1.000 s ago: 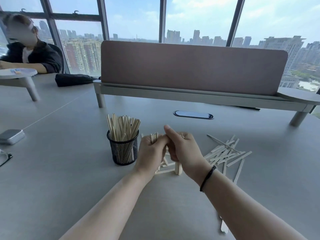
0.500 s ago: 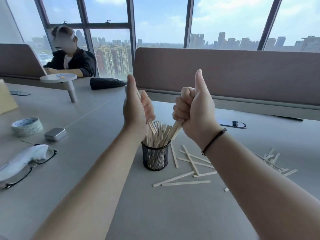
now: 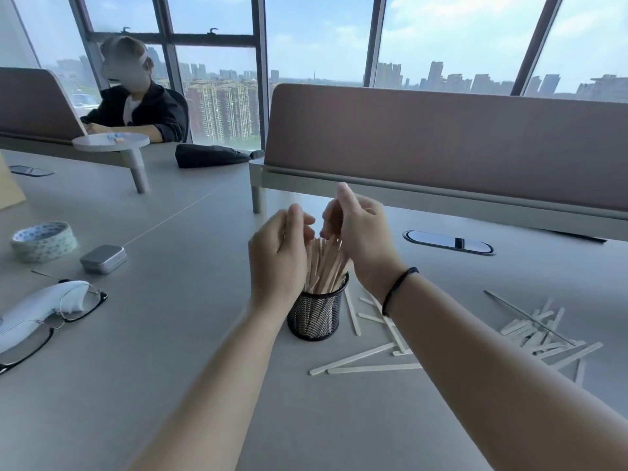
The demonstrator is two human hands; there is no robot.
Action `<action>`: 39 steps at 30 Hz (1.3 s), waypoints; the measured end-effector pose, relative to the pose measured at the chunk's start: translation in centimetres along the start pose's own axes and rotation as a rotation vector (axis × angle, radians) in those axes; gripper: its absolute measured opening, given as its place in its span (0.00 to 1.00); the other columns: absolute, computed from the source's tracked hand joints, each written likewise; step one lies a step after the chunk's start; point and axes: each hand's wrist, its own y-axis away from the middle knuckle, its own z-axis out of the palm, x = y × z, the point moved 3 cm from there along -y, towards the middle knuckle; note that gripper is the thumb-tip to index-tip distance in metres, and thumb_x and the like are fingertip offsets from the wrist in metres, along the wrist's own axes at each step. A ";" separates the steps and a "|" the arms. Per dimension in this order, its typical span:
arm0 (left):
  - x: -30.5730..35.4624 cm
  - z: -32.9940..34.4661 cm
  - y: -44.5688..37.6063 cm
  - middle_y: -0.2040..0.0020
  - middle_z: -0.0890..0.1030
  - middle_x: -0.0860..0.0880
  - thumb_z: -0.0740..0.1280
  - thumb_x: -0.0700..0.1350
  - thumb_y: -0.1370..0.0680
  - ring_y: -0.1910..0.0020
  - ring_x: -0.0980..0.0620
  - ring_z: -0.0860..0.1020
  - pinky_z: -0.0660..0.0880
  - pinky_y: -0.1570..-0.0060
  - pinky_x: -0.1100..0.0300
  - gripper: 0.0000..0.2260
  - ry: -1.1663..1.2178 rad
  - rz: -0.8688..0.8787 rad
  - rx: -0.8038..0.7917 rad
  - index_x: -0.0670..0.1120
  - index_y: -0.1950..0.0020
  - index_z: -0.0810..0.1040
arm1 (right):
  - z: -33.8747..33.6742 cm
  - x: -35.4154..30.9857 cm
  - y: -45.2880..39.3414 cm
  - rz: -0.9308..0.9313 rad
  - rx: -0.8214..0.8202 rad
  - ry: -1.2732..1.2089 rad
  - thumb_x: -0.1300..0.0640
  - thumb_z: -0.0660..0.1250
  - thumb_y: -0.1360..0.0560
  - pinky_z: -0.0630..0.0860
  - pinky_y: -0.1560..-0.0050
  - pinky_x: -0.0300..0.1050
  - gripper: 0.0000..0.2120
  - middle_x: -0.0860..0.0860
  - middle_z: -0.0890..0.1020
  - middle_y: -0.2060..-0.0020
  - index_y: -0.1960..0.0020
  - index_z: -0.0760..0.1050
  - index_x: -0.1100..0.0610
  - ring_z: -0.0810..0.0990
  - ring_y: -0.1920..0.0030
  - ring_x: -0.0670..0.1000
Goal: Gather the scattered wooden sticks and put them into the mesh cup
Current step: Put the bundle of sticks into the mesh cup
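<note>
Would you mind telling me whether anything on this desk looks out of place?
Yes: sticks lie loose on the desk right of the cup, with a messier pile farther right. The cup's own sticks stand upright.

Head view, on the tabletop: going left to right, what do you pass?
Glasses → tape roll → metal tin → left hand → mesh cup → right hand → cable port → stick pile.
</note>
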 end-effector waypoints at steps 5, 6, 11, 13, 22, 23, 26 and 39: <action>-0.4 -0.3 1.8 0.59 0.85 0.51 0.58 0.49 0.16 0.57 0.54 0.82 0.77 0.53 0.52 0.17 -0.161 0.142 -0.003 0.43 0.51 0.85 | 0.3 2.0 0.5 -0.146 -0.045 0.447 0.49 0.57 0.17 0.67 0.67 0.44 0.24 0.45 0.74 0.76 0.68 0.71 0.59 0.69 0.72 0.46; -0.3 -0.3 2.0 0.60 0.84 0.52 0.59 0.47 0.16 0.57 0.54 0.81 0.77 0.53 0.53 0.16 -0.166 0.153 -0.005 0.43 0.50 0.85 | 0.3 2.7 0.6 -0.179 -0.061 0.511 0.48 0.57 0.17 0.69 0.65 0.46 0.23 0.45 0.75 0.74 0.68 0.71 0.56 0.71 0.70 0.47; 0.6 -0.2 2.5 0.40 0.83 0.52 0.59 0.47 0.17 0.38 0.55 0.80 0.75 0.36 0.55 0.16 -0.138 0.130 -0.020 0.42 0.39 0.83 | 0.2 5.2 1.2 -0.442 -0.220 0.767 0.47 0.51 0.18 0.69 0.37 0.50 0.20 0.44 0.80 0.40 0.46 0.81 0.49 0.73 0.37 0.50; 1.3 0.1 2.9 0.36 0.80 0.52 0.60 0.45 0.17 0.32 0.54 0.76 0.71 0.32 0.57 0.16 -0.155 0.180 -0.029 0.41 0.35 0.80 | 0.0 5.6 1.3 -0.447 -0.297 0.856 0.43 0.46 0.19 0.64 0.30 0.52 0.22 0.42 0.73 0.32 0.37 0.76 0.44 0.66 0.29 0.50; 5.3 2.0 6.7 0.42 0.83 0.41 0.63 0.33 0.21 0.37 0.44 0.80 0.75 0.37 0.46 0.10 -0.147 0.700 -0.075 0.34 0.43 0.82 | -5.0 6.4 2.8 -0.094 -0.095 0.805 0.50 0.56 0.20 0.72 0.46 0.46 0.15 0.48 0.80 0.40 0.37 0.74 0.50 0.77 0.39 0.51; 5.6 2.3 7.4 0.47 0.85 0.42 0.63 0.34 0.21 0.43 0.45 0.83 0.78 0.43 0.48 0.10 -0.119 0.729 -0.114 0.34 0.45 0.82 | -5.0 7.4 3.7 -0.014 -0.214 0.911 0.48 0.56 0.23 0.68 0.49 0.44 0.16 0.50 0.78 0.42 0.40 0.73 0.50 0.76 0.40 0.53; 5.3 3.5 9.6 0.58 0.85 0.48 0.64 0.40 0.19 0.60 0.49 0.83 0.78 0.60 0.52 0.09 -0.128 0.731 -0.261 0.39 0.50 0.83 | -6.1 9.1 6.6 0.182 -0.511 0.881 0.36 0.48 0.40 0.64 0.33 0.49 0.45 0.60 0.70 0.30 0.29 0.67 0.59 0.67 0.28 0.58; -2.9 6.9 12.5 0.17 0.44 0.47 0.44 0.85 0.40 0.18 0.48 0.42 0.42 0.21 0.46 0.60 -0.984 0.036 -1.160 0.50 0.17 0.43 | -14.3 9.7 8.9 0.123 -0.383 0.985 0.50 0.63 0.21 0.72 0.38 0.46 0.16 0.50 0.81 0.39 0.39 0.77 0.58 0.78 0.36 0.53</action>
